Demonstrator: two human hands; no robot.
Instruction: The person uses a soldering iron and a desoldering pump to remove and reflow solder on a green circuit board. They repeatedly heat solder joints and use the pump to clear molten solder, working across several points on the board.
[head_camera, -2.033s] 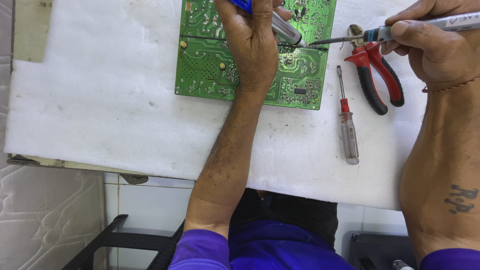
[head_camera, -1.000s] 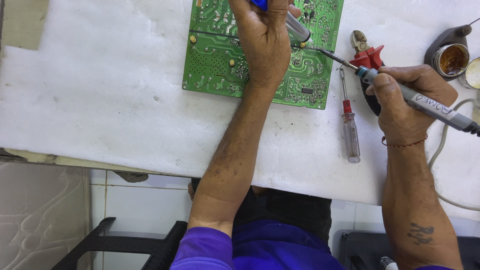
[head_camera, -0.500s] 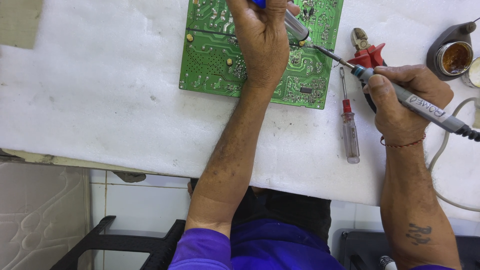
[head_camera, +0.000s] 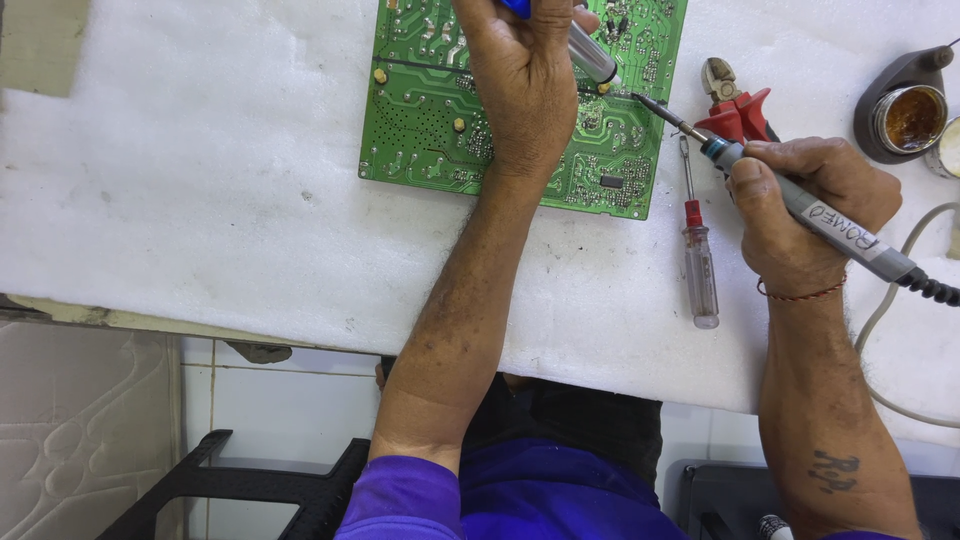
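Observation:
A green circuit board (head_camera: 430, 110) lies solder side up on a white foam sheet (head_camera: 200, 200). My left hand (head_camera: 525, 85) rests on the board and grips a desoldering pump (head_camera: 592, 58) with a metal barrel and blue top, its tip on the board. My right hand (head_camera: 805, 205) holds a grey soldering iron (head_camera: 800, 200) like a pen. The iron's tip (head_camera: 640, 98) touches the board just right of the pump's nozzle.
A small screwdriver (head_camera: 697, 255) with a clear and red handle lies right of the board. Red-handled pliers (head_camera: 735, 105) sit behind the iron. A tin of brown flux in a dark stand (head_camera: 905, 115) is at the far right. A white cable (head_camera: 890, 310) trails off the table edge.
My right hand has come in from the far right and lowered, bringing the iron's tip onto the board beside the pump. My left hand stays on the board.

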